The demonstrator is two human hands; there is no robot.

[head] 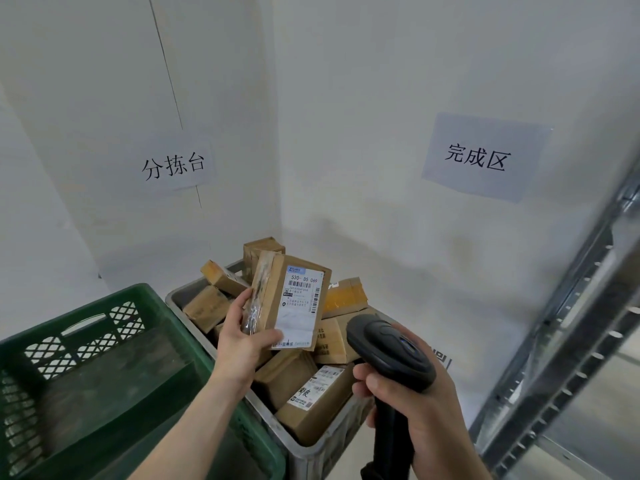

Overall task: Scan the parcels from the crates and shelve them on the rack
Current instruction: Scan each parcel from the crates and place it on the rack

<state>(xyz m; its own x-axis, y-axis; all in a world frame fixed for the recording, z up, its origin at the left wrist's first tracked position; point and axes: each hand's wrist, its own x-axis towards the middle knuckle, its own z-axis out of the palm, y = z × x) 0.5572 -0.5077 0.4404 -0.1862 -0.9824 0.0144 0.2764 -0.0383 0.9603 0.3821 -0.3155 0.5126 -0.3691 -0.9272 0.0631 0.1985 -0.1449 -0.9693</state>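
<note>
1. The parcel (291, 303), at frame centre above the grey crate (311, 455), stands label-up, gripped at its lower edge by the left hand (242, 341).
2. The right hand (415, 403) wraps the scanner (391, 351); aim its head squarely at the barcode, keeping the parcel steady.
3. The rack (571, 323) waits at the right.

A parcel sorting room. Wall signs (485, 157) mark zones; crates (301, 455) of labelled boxes sit below the fingers (242, 306), metal racking (568, 341) right.
</note>
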